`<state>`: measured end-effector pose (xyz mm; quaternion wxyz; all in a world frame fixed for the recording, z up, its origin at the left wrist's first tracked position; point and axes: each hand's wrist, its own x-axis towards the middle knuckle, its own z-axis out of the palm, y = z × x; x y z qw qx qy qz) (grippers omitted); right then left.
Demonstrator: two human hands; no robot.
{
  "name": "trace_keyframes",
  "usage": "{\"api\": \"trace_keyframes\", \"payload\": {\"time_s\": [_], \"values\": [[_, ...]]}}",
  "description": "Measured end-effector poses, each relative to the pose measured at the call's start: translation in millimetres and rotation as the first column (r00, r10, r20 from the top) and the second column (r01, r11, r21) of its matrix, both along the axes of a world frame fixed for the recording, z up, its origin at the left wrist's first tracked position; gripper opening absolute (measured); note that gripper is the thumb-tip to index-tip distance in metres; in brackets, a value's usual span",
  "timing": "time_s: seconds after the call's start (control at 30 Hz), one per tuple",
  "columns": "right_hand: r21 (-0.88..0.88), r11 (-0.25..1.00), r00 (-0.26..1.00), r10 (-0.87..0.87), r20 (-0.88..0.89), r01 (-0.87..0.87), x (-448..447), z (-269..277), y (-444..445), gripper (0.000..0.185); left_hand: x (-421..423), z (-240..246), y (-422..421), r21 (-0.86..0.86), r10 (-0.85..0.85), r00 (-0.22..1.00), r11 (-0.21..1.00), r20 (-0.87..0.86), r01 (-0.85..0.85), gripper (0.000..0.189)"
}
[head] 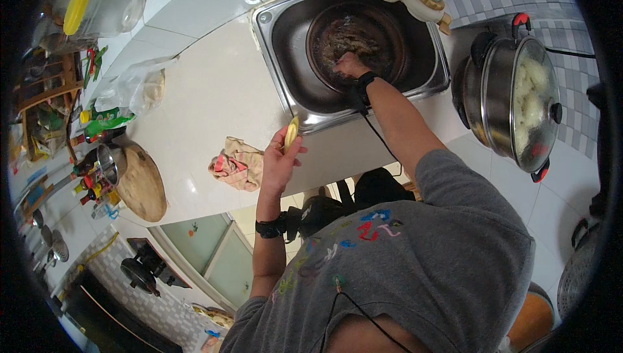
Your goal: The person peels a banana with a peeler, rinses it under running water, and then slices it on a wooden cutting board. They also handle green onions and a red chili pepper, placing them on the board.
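Observation:
My left hand [281, 161] is raised over the counter beside the sink, its fingers closed on a small yellow, oval object [291, 133] that I cannot identify for certain. My right hand [351, 66] reaches into a round dark basin [316, 68] inside the stainless steel sink [297, 80]. Its fingers touch a wet, brownish mass [348, 36] in the basin; they are partly hidden, so whether they grip any of it does not show. A crumpled beige and pink cloth [243, 163] lies on the counter, just left of my left hand.
The tap [430, 0] hangs over the sink's far right corner. A steamer pot [496, 95] with a glass lid stands at the right. Along the left are a round wooden board [141, 182], a metal cup [111, 164], bottles [104, 124] and a clear plastic bag [138, 90].

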<state>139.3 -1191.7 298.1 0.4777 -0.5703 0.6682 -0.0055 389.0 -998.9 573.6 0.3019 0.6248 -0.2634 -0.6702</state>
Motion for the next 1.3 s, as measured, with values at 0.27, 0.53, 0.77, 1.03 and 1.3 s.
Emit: {"api": "trace_keyframes", "payload": {"time_s": [0.27, 0.53, 0.77, 1.03, 1.3], "values": [[-0.077, 0.989, 0.986, 0.114, -0.123, -0.124, 12, 59, -22, 0.014, -15, 9, -1, -0.018, -0.042, 0.999, 0.999, 0.030, 0.042, 0.040], [-0.633, 0.710, 0.939, 0.118, -0.324, -0.308, 18, 138, 9, 0.012, -37, 34, 3, -0.064, -0.103, 0.995, 0.993, 0.007, 0.103, 0.041], [-0.326, 0.898, 0.860, 0.101, -0.501, -0.296, 12, 153, 36, 0.013, -24, 46, 13, -0.095, -0.154, 0.988, 0.983, 0.011, 0.155, 0.041], [-0.738, 0.572, 0.897, -0.431, 0.101, 0.358, 26, 187, 99, 0.020, 20, 51, 22, -0.127, -0.393, 0.919, 0.911, 0.031, 0.393, 0.039], [0.061, 0.266, 0.133, -0.651, 0.747, 0.962, -18, 214, 266, 0.017, 39, 35, 23, -0.089, -0.600, 0.799, 0.794, 0.049, 0.602, 0.027]]}}
